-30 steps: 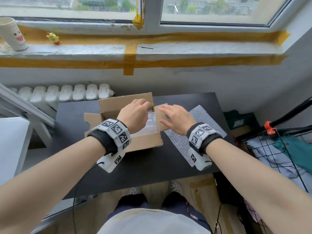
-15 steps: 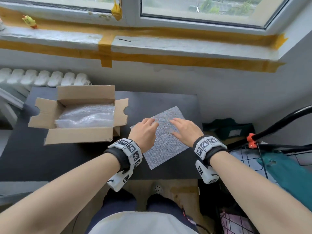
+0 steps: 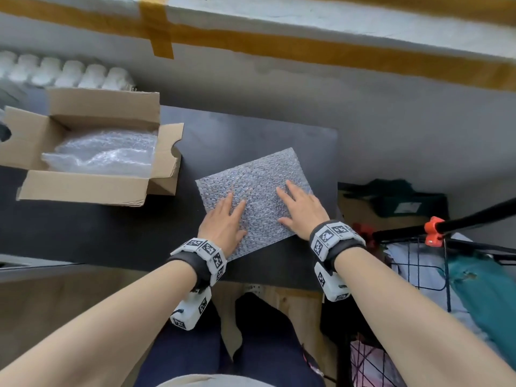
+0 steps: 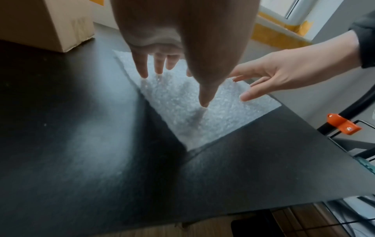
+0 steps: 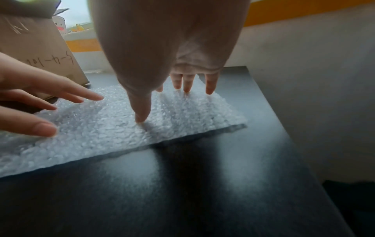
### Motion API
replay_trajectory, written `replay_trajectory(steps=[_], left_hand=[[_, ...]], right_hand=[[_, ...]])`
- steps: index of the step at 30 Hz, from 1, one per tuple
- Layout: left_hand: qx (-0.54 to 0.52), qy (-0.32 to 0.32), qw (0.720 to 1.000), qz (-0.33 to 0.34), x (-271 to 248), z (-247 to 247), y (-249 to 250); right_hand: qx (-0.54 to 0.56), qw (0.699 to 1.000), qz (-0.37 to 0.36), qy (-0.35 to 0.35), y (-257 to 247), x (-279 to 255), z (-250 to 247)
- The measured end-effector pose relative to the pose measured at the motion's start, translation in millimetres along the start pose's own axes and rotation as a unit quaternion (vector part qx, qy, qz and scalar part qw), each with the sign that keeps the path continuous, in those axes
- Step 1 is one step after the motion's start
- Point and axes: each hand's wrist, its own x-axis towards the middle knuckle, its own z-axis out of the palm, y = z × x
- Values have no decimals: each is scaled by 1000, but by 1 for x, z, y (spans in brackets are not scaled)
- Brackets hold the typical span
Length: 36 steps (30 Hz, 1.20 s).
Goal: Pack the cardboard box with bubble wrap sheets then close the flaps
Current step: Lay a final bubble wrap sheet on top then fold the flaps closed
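- Left hand and right hand: fingers spread flat on the bubble wrap sheet, nothing pinched.
- Sheet lies on the black table, right of the cardboard box.
- Risk: thin sheet slides instead of lifting.
- Box already holds wrap; upright right flap stands in the way.

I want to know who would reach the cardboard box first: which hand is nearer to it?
Left. The left hand lies on the bubble wrap sheet at the side facing the cardboard box; the right hand lies on the far side.
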Motion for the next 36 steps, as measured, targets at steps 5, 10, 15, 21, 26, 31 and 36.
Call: replay_trajectory(steps=[5,10,15,21,26,31,36], left_hand=[[19,60,998,9,4,4,1],[-7,100,994,44,4,0,4],[-19,145,986,85,2,-23,10],[-20,235,961,144,-1,-85,16],[-16,342,922,184,-17,-147,4],[-17,417,883,215,-37,-197,-32],[-15,443,860,252,-67,-224,-94]], right_hand=[[3,1000,8,30,-2,-2,0],[-10,996,-9,88,-6,-5,-2],[-16,989,19,147,-4,-12,-19],[-32,966,40,253,-6,-22,-76],[3,934,13,357,-26,-17,-139],[16,906,-30,421,-71,-9,-191],[1,894,-64,443,-137,13,-211]])
